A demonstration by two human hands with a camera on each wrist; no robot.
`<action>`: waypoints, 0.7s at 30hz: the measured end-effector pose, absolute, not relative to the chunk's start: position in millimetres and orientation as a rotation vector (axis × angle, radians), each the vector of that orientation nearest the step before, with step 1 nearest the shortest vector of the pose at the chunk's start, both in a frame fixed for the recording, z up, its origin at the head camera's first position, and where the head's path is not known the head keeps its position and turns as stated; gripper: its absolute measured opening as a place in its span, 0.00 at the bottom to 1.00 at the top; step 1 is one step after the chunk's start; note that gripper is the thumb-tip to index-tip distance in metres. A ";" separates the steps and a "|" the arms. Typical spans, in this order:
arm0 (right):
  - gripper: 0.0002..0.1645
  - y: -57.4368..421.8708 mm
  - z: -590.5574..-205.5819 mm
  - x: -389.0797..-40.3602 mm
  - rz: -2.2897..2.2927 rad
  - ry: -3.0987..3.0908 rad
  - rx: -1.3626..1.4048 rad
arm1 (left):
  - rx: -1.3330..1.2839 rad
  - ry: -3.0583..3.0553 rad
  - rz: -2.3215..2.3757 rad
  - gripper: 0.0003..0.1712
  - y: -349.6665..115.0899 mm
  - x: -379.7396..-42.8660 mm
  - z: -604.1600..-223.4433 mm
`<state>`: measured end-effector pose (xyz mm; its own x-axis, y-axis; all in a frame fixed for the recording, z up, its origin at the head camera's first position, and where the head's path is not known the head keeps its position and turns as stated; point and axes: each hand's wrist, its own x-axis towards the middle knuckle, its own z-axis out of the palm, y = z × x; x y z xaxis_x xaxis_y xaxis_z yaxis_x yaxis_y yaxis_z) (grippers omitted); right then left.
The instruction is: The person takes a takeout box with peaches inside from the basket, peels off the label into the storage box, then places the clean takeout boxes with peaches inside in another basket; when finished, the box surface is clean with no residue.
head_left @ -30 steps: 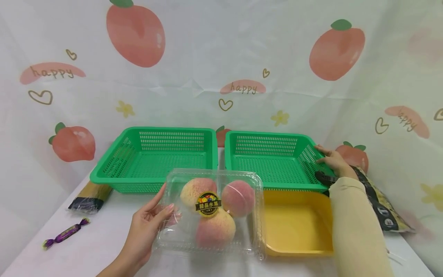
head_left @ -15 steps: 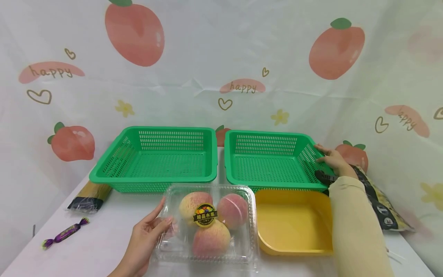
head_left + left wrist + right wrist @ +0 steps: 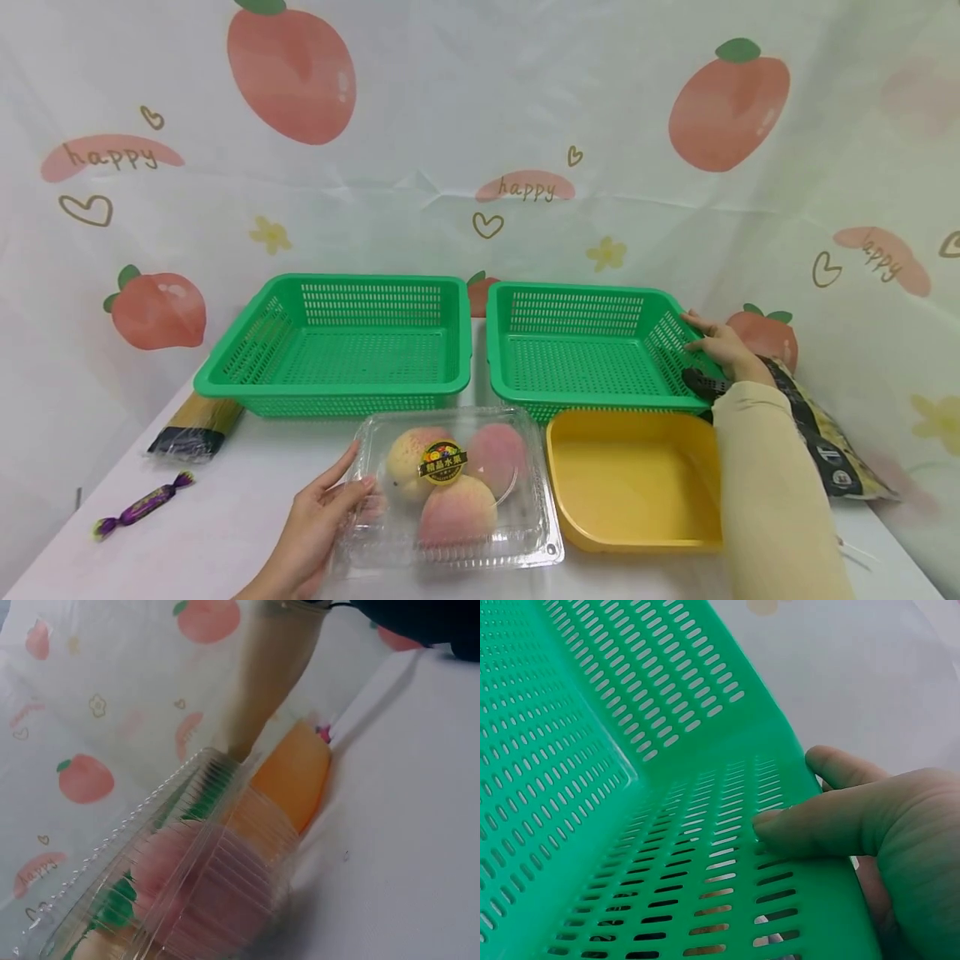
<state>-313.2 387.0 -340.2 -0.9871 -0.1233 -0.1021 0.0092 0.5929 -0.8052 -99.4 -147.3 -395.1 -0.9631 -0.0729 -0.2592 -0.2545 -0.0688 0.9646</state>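
My left hand [image 3: 318, 517] grips the left side of a clear plastic clamshell box [image 3: 525, 533] at the front middle, thumb on the lid side. Inside lie three peaches [image 3: 457, 512], under a black and gold label on the lid. In the left wrist view the box [image 3: 187, 847] shows from its side, with a peach [image 3: 202, 885] through the ribbed wall. At the right, my right hand [image 3: 723, 350] pinches the right rim of a green slotted basket [image 3: 577, 398]. The right wrist view has the thumb on the basket's [image 3: 705, 772] inner wall and the other fingers outside.
A second green basket [image 3: 330, 389] stands at the back left. Directly right of the box sits a yellow tub [image 3: 637, 546]. On the left lie a packet of thin sticks [image 3: 191, 429] and a purple wrapped candy [image 3: 146, 504]; a black and yellow bag [image 3: 832, 458] lies far right.
My left hand has brought the clamshell box down and slightly left, toward the table front, and the box has turned a little. My right hand keeps its place on the basket rim.
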 end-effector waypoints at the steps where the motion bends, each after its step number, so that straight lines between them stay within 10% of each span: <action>1: 0.41 386.7 -340.1 -313.4 -1.352 2.669 -0.095 | -0.349 2.045 2.169 0.37 -148.2 -99.5 -394.8; 21: 0.43 386.3 -305.5 -299.4 -1.095 2.623 -0.032 | -0.064 2.294 1.814 0.40 -173.5 -94.8 -371.0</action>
<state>-299.4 386.3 -305.5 -0.9554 -0.1337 -0.2632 0.0931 0.7097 -0.6983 -94.8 -173.5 -371.0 -0.9757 0.0993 -0.1951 -0.1669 0.2388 0.9566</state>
